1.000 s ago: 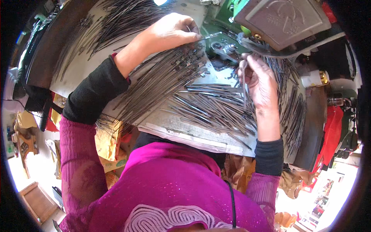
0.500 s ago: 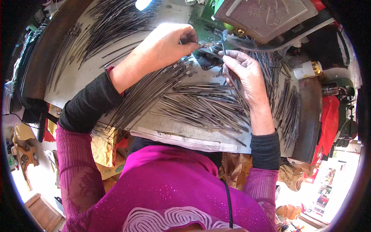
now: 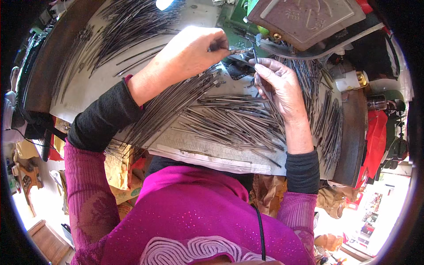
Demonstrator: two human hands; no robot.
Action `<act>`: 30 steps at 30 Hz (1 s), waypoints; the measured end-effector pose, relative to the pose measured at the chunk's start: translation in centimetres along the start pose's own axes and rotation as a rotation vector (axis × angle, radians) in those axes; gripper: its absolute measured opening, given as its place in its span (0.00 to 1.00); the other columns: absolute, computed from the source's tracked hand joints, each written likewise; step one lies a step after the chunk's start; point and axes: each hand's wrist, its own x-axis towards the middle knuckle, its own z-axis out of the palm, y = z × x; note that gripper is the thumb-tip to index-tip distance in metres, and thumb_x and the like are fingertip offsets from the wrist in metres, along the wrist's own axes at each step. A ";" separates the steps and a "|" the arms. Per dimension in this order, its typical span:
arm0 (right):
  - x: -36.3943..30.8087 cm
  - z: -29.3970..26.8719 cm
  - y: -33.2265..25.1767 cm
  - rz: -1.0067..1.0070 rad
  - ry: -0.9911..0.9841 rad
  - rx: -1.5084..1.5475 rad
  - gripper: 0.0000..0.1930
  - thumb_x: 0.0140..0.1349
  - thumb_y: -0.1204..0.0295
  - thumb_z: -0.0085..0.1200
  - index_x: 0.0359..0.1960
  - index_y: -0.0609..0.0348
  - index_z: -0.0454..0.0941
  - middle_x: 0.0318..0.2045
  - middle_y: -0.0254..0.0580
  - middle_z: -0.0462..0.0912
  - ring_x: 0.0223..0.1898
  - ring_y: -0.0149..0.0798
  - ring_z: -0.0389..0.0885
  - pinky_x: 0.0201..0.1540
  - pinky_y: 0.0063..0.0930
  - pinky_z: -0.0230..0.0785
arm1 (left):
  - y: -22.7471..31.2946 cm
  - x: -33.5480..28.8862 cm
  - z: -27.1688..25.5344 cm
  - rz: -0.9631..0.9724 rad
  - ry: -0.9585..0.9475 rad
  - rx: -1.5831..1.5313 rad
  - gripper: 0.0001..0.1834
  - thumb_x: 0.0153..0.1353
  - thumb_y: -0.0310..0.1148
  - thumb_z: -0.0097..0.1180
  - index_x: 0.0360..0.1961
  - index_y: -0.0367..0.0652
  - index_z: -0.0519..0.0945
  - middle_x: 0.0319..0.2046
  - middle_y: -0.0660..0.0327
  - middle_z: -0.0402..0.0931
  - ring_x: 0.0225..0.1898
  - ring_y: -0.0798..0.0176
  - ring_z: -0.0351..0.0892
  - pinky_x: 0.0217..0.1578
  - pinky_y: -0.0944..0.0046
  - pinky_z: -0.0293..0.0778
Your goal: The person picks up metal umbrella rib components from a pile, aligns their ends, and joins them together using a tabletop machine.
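My left hand [image 3: 198,53] is closed in a pinch at the back middle of the worktable, its fingertips gripping a narrow grey strip [image 3: 240,51]. The strip points right; whether it is a tool or a loose piece is too small to tell. Opposite it, my right hand [image 3: 280,84] holds a thin dark rod [image 3: 255,55] between thumb and fingers, its upper end near the strip's tip. Whether they touch is unclear. Below my hands lie a bundle of long dark rods [image 3: 172,101] under my left forearm and a loose pile of rods [image 3: 238,119] in the middle.
More dark rods [image 3: 132,39] cover the back left, and another heap of rods [image 3: 327,123] lies on the right. A brownish metal box [image 3: 304,20] overhangs the back right. A white cup-like object with a gold end [image 3: 351,81] is at right. Wooden boards [image 3: 39,75] edge the table.
My left hand has shifted very slightly to the right with the strip. My right hand keeps nearly the same place and grip on the rod.
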 end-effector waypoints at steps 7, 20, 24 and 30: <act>-0.1 0.2 -0.1 0.022 0.015 0.044 0.11 0.59 0.72 0.54 0.41 0.64 0.75 0.22 0.33 0.77 0.19 0.22 0.72 0.20 0.13 0.64 | 0.5 0.2 -0.3 0.003 -0.027 0.049 0.12 0.55 0.35 0.57 0.36 0.36 0.76 0.23 0.54 0.76 0.22 0.66 0.73 0.27 0.65 0.70; -1.4 0.4 -0.3 -0.013 -0.022 0.008 0.12 0.60 0.72 0.52 0.43 0.65 0.74 0.22 0.33 0.76 0.18 0.22 0.71 0.20 0.13 0.63 | 1.1 0.0 0.3 -0.397 -0.299 -0.820 0.21 0.63 0.43 0.49 0.45 0.33 0.72 0.32 0.56 0.79 0.26 0.68 0.79 0.27 0.72 0.74; -1.7 0.4 -0.2 -0.006 0.012 0.028 0.12 0.60 0.72 0.51 0.43 0.66 0.73 0.23 0.33 0.76 0.19 0.22 0.71 0.20 0.13 0.63 | 1.3 0.0 0.4 -0.420 -0.319 -0.846 0.21 0.64 0.43 0.48 0.45 0.33 0.71 0.31 0.55 0.79 0.26 0.67 0.79 0.28 0.71 0.75; -1.7 0.1 -0.1 -0.007 -0.014 -0.009 0.12 0.60 0.72 0.52 0.43 0.65 0.73 0.23 0.32 0.76 0.19 0.22 0.71 0.21 0.13 0.63 | 0.9 0.1 0.8 -0.410 -0.332 -0.805 0.21 0.64 0.44 0.47 0.44 0.33 0.72 0.30 0.57 0.78 0.24 0.69 0.78 0.25 0.73 0.73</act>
